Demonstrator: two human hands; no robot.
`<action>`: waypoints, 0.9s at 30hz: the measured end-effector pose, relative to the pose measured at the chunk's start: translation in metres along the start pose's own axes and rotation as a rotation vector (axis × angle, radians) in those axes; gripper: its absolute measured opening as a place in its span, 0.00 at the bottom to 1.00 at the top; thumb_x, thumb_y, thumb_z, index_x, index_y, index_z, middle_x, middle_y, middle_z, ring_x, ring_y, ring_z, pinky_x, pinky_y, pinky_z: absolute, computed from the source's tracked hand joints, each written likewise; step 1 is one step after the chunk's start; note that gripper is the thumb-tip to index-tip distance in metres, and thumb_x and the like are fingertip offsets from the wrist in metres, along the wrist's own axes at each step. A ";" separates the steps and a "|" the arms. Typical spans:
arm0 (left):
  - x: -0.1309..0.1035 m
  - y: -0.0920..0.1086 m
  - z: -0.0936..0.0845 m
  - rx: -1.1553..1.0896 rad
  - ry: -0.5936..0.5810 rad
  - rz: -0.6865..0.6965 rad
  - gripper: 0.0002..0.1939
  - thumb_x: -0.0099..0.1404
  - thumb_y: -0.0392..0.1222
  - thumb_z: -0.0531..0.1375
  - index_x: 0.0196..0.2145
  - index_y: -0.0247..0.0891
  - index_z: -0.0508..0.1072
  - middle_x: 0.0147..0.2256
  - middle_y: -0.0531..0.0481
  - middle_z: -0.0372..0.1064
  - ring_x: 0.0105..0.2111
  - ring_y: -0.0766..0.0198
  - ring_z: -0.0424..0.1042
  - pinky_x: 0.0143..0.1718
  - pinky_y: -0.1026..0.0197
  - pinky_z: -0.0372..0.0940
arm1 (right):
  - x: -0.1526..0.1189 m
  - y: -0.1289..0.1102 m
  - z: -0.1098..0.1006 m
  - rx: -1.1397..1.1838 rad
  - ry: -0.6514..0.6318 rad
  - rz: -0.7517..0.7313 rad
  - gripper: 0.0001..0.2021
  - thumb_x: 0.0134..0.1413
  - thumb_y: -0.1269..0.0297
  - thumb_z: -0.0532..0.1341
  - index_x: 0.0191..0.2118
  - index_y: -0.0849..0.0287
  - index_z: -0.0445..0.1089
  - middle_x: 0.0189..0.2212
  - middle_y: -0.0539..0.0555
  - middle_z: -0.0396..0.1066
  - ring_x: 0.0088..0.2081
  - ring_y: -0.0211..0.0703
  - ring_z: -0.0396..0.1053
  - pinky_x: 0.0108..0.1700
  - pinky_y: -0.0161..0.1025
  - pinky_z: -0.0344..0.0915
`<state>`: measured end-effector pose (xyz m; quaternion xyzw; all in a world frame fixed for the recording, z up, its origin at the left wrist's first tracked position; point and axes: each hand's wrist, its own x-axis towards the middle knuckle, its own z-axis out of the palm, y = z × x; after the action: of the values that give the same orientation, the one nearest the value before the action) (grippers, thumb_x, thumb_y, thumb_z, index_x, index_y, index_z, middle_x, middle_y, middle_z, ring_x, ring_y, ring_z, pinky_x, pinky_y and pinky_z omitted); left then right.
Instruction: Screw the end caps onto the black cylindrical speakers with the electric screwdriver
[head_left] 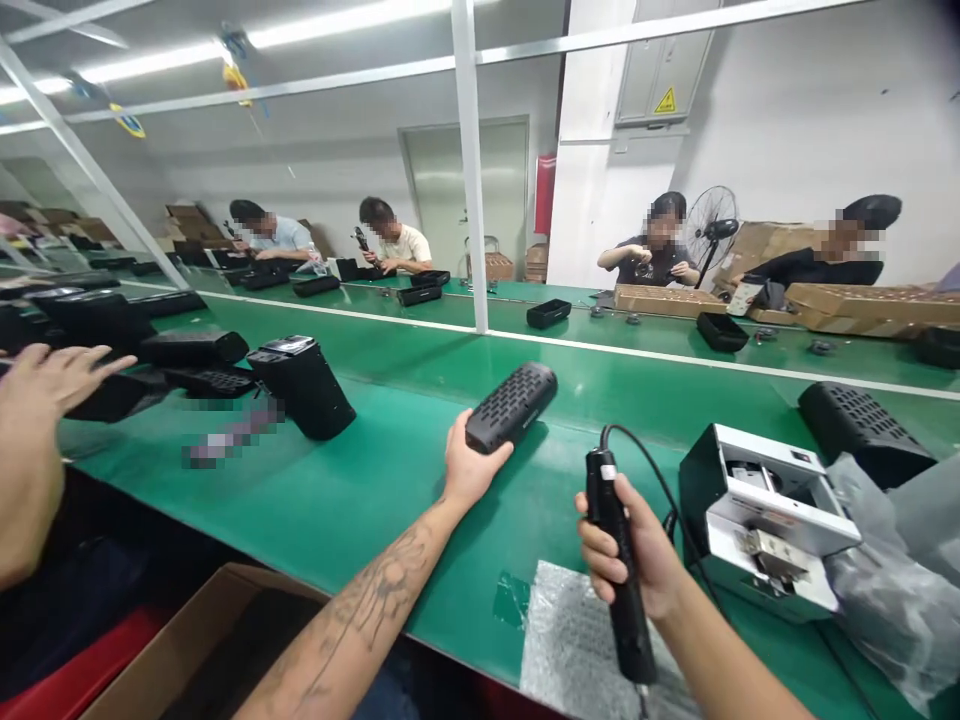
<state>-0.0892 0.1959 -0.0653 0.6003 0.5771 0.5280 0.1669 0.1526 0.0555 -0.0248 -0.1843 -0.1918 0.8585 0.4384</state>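
My left hand (474,462) is closed round the near end of a black speaker housing (514,405) with a slotted grille, held over the green bench. In my right hand (637,545) is a black electric screwdriver (616,560), gripped upright with its bit pointing down and its cord looping from the top. Below the screwdriver lies a sheet of bubble wrap (562,630). To the right of that hand stands a screw feeder (772,530), white and black. Another grilled housing (862,430) rests behind the feeder.
At left, a co-worker's hand (56,385) reaches over several black housings. One housing (300,385) stands on end nearby. A cardboard box (172,640) sits below the bench edge. Plastic bags (885,590) lie at right. A white post (471,180) rises mid-bench; people work across it.
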 end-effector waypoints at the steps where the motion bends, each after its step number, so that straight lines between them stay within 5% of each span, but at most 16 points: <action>1: 0.017 0.000 0.017 0.013 0.054 -0.025 0.46 0.52 0.51 0.73 0.64 0.43 0.59 0.57 0.41 0.65 0.59 0.47 0.68 0.63 0.45 0.63 | 0.009 0.006 -0.007 0.041 0.052 -0.008 0.24 0.66 0.42 0.53 0.43 0.60 0.72 0.20 0.45 0.62 0.17 0.32 0.56 0.22 0.40 0.73; 5: 0.076 0.003 0.076 0.066 0.073 -0.053 0.47 0.53 0.50 0.73 0.65 0.43 0.56 0.59 0.40 0.60 0.62 0.49 0.63 0.66 0.48 0.59 | 0.031 0.029 -0.024 0.125 0.225 0.004 0.18 0.62 0.51 0.58 0.43 0.63 0.73 0.23 0.50 0.67 0.22 0.39 0.66 0.26 0.45 0.76; 8: 0.099 0.006 0.114 0.084 0.023 -0.038 0.48 0.53 0.50 0.73 0.65 0.44 0.56 0.59 0.39 0.58 0.62 0.49 0.63 0.66 0.49 0.59 | 0.035 0.033 -0.024 0.151 0.303 0.012 0.19 0.62 0.51 0.61 0.47 0.63 0.73 0.26 0.52 0.71 0.23 0.40 0.70 0.26 0.43 0.75; 13: 0.098 0.012 0.175 0.126 -0.030 -0.051 0.49 0.56 0.53 0.71 0.67 0.44 0.51 0.60 0.36 0.56 0.62 0.47 0.63 0.64 0.48 0.59 | 0.029 0.029 -0.018 0.200 0.337 -0.027 0.26 0.61 0.42 0.61 0.58 0.52 0.68 0.27 0.50 0.72 0.21 0.38 0.69 0.24 0.40 0.73; 17: 0.086 0.020 0.206 0.168 -0.032 -0.096 0.51 0.56 0.55 0.71 0.67 0.43 0.48 0.61 0.30 0.53 0.63 0.38 0.59 0.62 0.39 0.59 | 0.026 0.030 -0.020 0.222 0.270 0.032 0.25 0.60 0.40 0.59 0.54 0.51 0.70 0.20 0.44 0.64 0.16 0.34 0.59 0.21 0.37 0.67; 21: 0.084 0.017 0.195 0.158 -0.059 -0.042 0.57 0.52 0.59 0.72 0.68 0.40 0.46 0.63 0.30 0.51 0.64 0.40 0.59 0.63 0.42 0.60 | 0.027 0.030 -0.023 0.222 0.298 0.044 0.25 0.60 0.40 0.58 0.51 0.55 0.71 0.19 0.43 0.62 0.15 0.33 0.57 0.18 0.34 0.61; 27: 0.088 -0.031 0.098 0.176 -0.012 0.077 0.35 0.64 0.48 0.62 0.65 0.41 0.55 0.65 0.38 0.51 0.62 0.51 0.64 0.65 0.48 0.61 | 0.032 0.028 -0.024 0.130 0.426 0.046 0.27 0.58 0.40 0.59 0.51 0.58 0.71 0.19 0.45 0.64 0.15 0.35 0.60 0.18 0.34 0.61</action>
<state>-0.0441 0.3209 -0.0900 0.6376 0.5968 0.4774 0.0965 0.1277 0.0712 -0.0644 -0.3371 -0.0350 0.8206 0.4601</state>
